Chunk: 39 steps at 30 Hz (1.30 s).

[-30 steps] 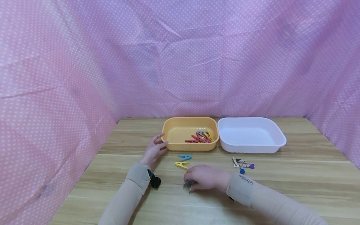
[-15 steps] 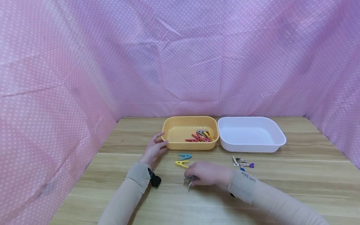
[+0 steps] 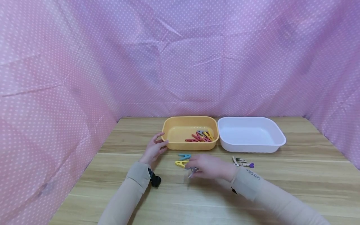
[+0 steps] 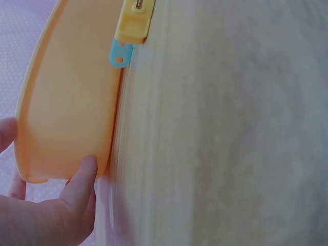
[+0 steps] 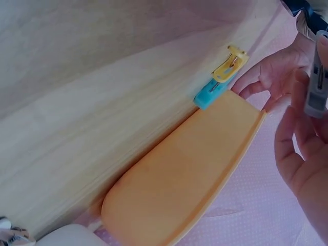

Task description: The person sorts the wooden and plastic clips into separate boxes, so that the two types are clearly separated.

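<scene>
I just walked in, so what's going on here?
A person's right hand pinches a gray clip above the table, while the left hand holds the left end of the orange tray, where colored clips lie. A blue clip and a yellow clip lie on the table in front of it. Wooden clips lie in front of the white tray.

Creased pink-purple polka-dot fabric (image 3: 191, 62) hangs at the far, left and right sides of a pale wood-grain table (image 3: 309, 162). Far right stands a rounded rectangular white bin (image 3: 250, 148); nearer lie small wooden clothespins (image 3: 234, 161), one bearing a purple heart (image 3: 251, 165).
</scene>
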{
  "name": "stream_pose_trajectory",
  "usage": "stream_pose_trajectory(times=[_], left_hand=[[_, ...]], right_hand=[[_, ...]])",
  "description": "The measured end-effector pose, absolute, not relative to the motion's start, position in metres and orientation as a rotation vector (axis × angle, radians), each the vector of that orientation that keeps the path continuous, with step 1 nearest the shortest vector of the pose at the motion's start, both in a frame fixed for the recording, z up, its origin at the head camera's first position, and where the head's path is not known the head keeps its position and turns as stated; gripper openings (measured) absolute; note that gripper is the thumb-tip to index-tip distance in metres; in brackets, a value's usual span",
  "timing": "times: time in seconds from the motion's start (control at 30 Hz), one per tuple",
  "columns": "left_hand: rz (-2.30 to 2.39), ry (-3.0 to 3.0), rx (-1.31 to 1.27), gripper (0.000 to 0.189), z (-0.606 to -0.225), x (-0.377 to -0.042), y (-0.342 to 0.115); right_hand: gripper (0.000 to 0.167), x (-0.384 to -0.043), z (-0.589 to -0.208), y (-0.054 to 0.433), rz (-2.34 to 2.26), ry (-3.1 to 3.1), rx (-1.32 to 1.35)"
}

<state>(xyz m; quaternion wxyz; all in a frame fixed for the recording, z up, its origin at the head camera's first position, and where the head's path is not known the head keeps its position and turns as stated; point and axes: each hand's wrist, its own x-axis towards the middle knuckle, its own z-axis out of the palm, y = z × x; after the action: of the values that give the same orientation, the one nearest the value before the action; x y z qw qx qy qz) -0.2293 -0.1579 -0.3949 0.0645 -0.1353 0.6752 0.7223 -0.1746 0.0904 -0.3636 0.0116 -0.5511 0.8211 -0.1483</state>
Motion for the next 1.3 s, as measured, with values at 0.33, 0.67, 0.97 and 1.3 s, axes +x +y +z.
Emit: stream_pose_trajectory(times=[0.33, 0.67, 0.97, 1.3], left_hand=[[2.172, 2.050, -0.396, 0.053, -0.396, -0.229, -0.159], [2.173, 2.053, -0.373, 0.054, -0.397, -0.228, -0.159], [2.169, 2.056, -0.370, 0.054, -0.396, -0.228, -0.159], [2.168, 2.046, -0.369, 0.054, -0.396, -0.230, -0.159]], right_hand=[[0.028, -0.176, -0.354, 0.096, -0.468, 2.659, -1.715], [0.025, -0.181, -0.355, 0.102, -0.511, 2.753, -1.745], [0.028, -0.191, -0.360, 0.108, -0.555, 2.812, -1.671], [0.029, -0.202, -0.366, 0.113, -0.545, 2.839, -1.558]])
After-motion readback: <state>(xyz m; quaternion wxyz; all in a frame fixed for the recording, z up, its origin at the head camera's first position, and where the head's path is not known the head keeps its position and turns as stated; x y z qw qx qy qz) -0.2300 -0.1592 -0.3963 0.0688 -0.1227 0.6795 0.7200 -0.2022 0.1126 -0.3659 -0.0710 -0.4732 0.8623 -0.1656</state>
